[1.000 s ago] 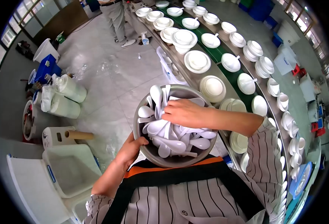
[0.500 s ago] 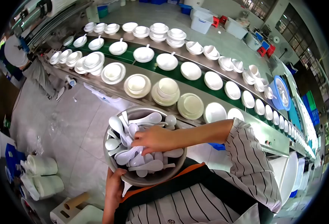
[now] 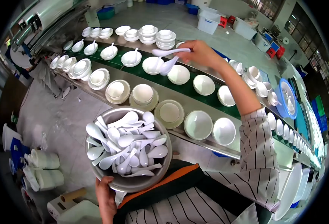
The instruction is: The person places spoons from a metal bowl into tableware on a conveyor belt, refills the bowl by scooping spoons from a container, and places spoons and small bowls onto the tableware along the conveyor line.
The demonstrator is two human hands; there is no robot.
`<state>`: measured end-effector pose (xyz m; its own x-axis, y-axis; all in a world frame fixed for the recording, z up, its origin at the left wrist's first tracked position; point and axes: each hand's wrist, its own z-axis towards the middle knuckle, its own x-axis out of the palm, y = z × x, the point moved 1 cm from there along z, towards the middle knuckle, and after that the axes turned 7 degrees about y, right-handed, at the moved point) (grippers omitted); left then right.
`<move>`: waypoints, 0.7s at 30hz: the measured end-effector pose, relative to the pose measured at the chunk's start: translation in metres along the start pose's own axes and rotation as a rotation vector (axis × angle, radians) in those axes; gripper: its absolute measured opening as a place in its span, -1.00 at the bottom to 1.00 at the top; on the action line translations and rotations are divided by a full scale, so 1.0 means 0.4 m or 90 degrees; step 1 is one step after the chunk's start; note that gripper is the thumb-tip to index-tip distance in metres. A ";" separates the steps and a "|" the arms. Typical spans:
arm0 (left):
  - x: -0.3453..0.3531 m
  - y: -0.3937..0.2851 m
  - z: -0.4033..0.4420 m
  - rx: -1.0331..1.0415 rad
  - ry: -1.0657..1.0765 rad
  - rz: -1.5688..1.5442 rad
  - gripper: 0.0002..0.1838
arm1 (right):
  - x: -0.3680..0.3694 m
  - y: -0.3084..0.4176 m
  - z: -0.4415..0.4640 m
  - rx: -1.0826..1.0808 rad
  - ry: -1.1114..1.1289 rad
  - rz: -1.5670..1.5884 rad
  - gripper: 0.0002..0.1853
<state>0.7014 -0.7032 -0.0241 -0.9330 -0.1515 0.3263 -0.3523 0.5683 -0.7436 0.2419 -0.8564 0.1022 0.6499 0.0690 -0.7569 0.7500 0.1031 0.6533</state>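
Note:
My left hand (image 3: 105, 196) grips the lower left rim of a round metal basin (image 3: 138, 183), held against my front. White soup spoons (image 3: 124, 141) lie heaped inside it. Out over the green conveyor belt (image 3: 121, 73), my right hand (image 3: 201, 54) pinches white soup spoons (image 3: 169, 66), at least two, by their handles. One points left and the other slants down, its head close to a white bowl (image 3: 178, 75) on the belt. Left of that, another bowl (image 3: 151, 67) has a spoon in it. Bowls further left hold one spoon each.
Stacked white bowls and plates (image 3: 142, 94) line the near metal ledge, and more stacks (image 3: 165, 37) stand on the far one. A blue tub (image 3: 284, 108) sits at the right. At the far left, a person's legs (image 3: 46, 78) show beside the line.
My right hand has left the spoon heap and moved up and forward over the belt with spoons in it. The basin, still in my left hand, appears lower left in view.

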 end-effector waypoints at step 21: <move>0.052 0.025 -0.065 0.004 -0.157 -0.018 -0.41 | -0.041 -0.593 0.093 0.115 0.294 -0.063 -0.80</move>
<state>0.6803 -0.6795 -0.0095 -0.9119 -0.3611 0.1952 -0.3785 0.5560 -0.7400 0.0577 -0.9188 -0.0398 0.4828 0.5040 -0.7162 0.8413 -0.0397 0.5391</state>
